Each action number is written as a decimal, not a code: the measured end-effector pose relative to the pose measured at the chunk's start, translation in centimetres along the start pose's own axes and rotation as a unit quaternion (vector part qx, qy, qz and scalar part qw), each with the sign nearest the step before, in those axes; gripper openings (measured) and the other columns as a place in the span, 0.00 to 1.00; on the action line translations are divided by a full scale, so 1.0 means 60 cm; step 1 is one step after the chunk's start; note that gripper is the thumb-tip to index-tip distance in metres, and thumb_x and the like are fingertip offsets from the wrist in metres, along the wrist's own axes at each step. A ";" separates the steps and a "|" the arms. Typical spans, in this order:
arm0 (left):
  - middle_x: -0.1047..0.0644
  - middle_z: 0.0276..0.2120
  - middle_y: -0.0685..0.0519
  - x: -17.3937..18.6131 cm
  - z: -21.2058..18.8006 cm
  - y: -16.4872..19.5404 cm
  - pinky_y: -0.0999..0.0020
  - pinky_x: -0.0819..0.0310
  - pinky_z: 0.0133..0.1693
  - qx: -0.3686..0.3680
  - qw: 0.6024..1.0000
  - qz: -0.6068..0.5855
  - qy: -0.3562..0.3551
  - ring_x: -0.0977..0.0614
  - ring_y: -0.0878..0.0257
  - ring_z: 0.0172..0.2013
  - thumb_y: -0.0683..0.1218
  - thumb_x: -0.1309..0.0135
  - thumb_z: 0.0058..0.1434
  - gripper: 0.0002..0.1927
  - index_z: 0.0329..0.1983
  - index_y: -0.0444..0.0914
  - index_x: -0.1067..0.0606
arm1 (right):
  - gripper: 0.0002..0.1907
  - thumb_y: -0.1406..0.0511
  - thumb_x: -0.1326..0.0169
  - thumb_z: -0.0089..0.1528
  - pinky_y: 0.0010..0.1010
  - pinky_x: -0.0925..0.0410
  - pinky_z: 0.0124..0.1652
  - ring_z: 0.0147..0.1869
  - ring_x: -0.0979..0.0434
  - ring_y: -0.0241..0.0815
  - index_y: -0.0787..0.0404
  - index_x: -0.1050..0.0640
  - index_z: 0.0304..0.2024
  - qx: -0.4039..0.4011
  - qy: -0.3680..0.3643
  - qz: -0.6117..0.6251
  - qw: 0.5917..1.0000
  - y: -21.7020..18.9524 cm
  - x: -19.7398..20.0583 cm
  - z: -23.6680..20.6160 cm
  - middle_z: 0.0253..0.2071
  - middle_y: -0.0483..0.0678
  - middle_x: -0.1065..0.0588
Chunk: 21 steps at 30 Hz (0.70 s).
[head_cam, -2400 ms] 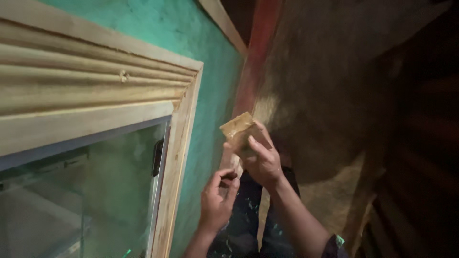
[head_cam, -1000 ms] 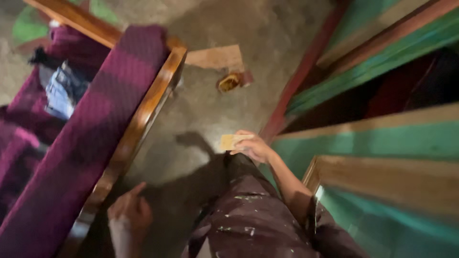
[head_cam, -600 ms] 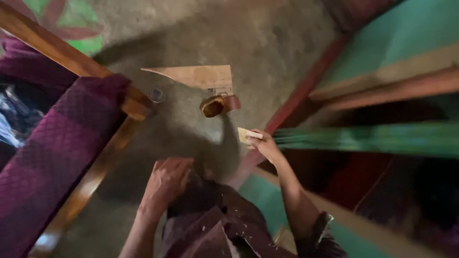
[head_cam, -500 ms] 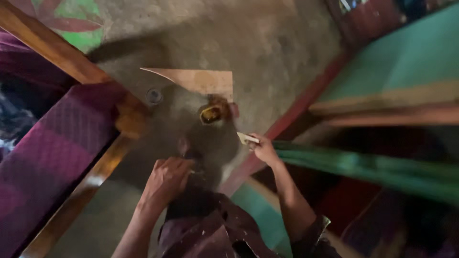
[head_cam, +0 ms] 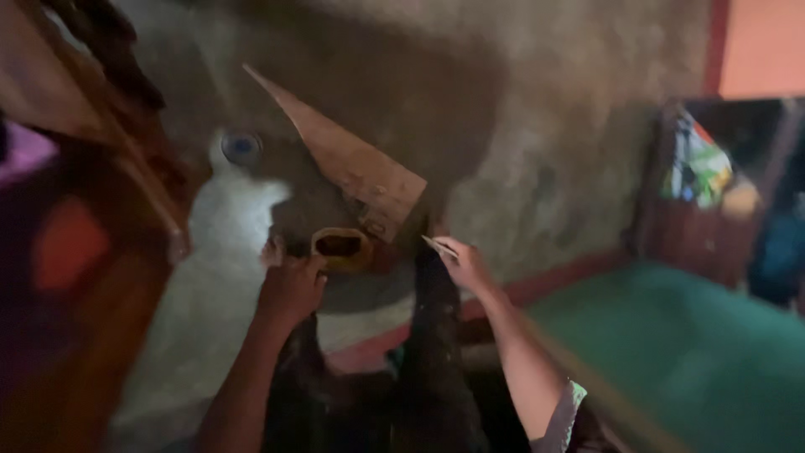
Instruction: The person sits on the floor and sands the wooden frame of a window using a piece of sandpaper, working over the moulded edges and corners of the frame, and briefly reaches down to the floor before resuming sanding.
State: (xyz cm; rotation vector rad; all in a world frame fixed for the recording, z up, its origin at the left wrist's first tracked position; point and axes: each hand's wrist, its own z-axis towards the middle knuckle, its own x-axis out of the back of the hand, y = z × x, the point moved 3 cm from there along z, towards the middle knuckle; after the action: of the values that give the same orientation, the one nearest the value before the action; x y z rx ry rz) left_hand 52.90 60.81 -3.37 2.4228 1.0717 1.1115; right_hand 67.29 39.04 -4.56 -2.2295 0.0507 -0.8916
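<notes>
Head view: the left hand (head_cam: 289,289) drops toward a small round tin (head_cam: 340,246) at centre frame, fingers curled loosely, nothing held as far as the blur shows. The tin sits just above and right of its knuckles, nearer this hand. The right hand (head_cam: 465,264) pinches a thin folded paper (head_cam: 438,245). A wooden board (head_cam: 352,164) slants from upper left down to the tin, on the floor (head_cam: 545,168). Motion blur smears everything; the left fingertips are hard to make out.
</notes>
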 end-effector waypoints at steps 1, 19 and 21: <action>0.19 0.42 0.46 -0.003 0.047 0.005 0.53 0.22 0.43 0.023 0.999 -0.035 0.005 0.18 0.51 0.42 0.51 0.49 0.69 0.15 0.53 0.40 0.24 | 0.17 0.68 0.48 0.65 0.36 0.28 0.48 0.52 0.18 0.54 0.61 0.23 0.56 0.034 0.000 0.015 0.999 0.024 0.010 0.063 0.48 0.57 0.19; 0.24 0.45 0.44 -0.331 0.421 -0.179 0.47 0.30 0.49 0.135 0.966 -0.219 -0.004 0.24 0.45 0.49 0.51 0.49 0.65 0.15 0.50 0.39 0.25 | 0.21 0.63 0.48 0.69 0.45 0.41 0.68 0.73 0.36 0.57 0.56 0.24 0.66 0.434 -0.159 -0.433 0.773 0.292 -0.461 0.510 0.65 0.49 0.28; 0.24 0.46 0.44 -0.334 0.397 -0.198 0.47 0.30 0.47 0.117 0.965 -0.236 0.013 0.24 0.45 0.49 0.50 0.49 0.65 0.16 0.53 0.40 0.25 | 0.24 0.60 0.46 0.62 0.46 0.40 0.64 0.69 0.33 0.55 0.59 0.23 0.61 0.419 -0.185 -0.496 0.738 0.315 -0.476 0.503 0.61 0.51 0.26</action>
State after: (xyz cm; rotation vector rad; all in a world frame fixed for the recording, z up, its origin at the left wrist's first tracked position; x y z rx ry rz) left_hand 55.74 56.03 -36.24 2.1367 1.7562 0.8945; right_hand 68.22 51.67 -48.42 -1.3791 -1.5406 -0.6955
